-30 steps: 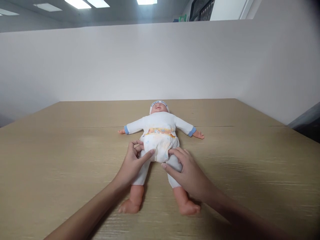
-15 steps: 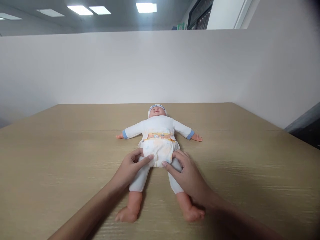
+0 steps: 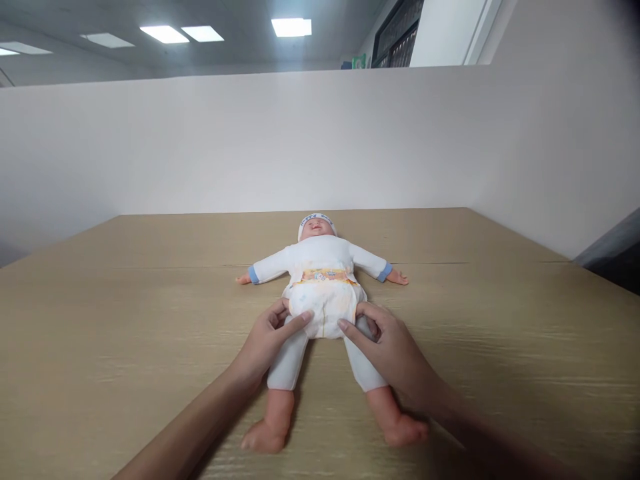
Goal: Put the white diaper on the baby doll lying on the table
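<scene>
A baby doll (image 3: 323,252) in a white suit with blue cuffs and a lettered headband lies on its back, head away from me, arms spread and bare feet toward me. Around its hips is a white diaper (image 3: 320,305) with an orange printed band at the waist. My left hand (image 3: 273,337) pinches the diaper's edge at the left leg opening, thumb on top and fingers at the side. At the right leg opening my right hand (image 3: 385,340) grips the other edge the same way. The undersides of the fingers are partly hidden.
The doll rests on a wooden table (image 3: 150,320) with a thin seam running across it. A white partition (image 3: 300,143) rises behind the table and continues along the right side. A dark object (image 3: 617,250) shows at the far right edge.
The doll and both hands appear slightly further right and lower, along with a small shift of the camera view. Both hands keep their hold at the diaper's leg edges.
</scene>
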`<state>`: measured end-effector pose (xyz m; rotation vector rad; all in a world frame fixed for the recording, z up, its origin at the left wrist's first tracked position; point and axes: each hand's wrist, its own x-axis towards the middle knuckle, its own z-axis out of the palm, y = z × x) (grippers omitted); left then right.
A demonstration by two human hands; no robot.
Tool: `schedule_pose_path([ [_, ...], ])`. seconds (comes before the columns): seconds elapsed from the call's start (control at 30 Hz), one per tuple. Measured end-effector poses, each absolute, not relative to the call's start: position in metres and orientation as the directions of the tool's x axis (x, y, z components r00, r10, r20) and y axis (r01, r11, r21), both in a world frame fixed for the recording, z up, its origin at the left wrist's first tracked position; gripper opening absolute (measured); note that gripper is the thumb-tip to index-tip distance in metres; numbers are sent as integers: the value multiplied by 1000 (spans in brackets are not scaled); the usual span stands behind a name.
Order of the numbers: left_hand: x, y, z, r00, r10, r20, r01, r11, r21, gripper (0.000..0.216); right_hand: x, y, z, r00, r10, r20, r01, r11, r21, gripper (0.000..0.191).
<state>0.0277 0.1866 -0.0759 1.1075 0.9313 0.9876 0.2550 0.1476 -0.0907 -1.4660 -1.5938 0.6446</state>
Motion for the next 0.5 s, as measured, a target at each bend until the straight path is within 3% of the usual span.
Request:
schedule_pose_path([
  [0.17, 28, 189, -77, 280, 955, -96, -135, 138, 981, 51, 259, 149, -89, 51, 951, 304, 581, 219, -784, 27],
  [0.3, 27, 191, -79, 242, 969, -52, -70, 71, 995, 49, 260, 152, -93, 78, 895, 438, 596, 311, -741, 24],
  [0.5, 28, 189, -81, 35, 989, 141, 305, -145, 941, 44, 264, 155, -98, 47, 887, 459, 591, 345, -729, 23],
])
